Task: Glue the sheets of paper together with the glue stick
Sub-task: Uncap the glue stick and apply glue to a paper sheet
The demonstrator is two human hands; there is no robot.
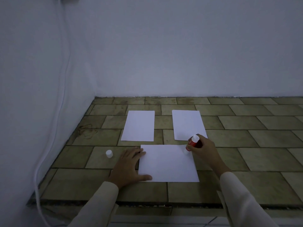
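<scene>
Glue stick [192,143]: red, white-ended, tilted, tip on near sheet [167,163].
Right hand [203,147]: fingers wrapped round stick.
Left hand [129,166]: spread flat, pinning sheet's edge.
Cap [109,153]: white, off, left.

Both arms wear long, loose sleeves of plain cream cloth, the left sleeve [96,203] and the right sleeve [242,200] ending at the wrists. The left hand [129,167] and right hand [205,148] are bare, without rings or watch.
</scene>
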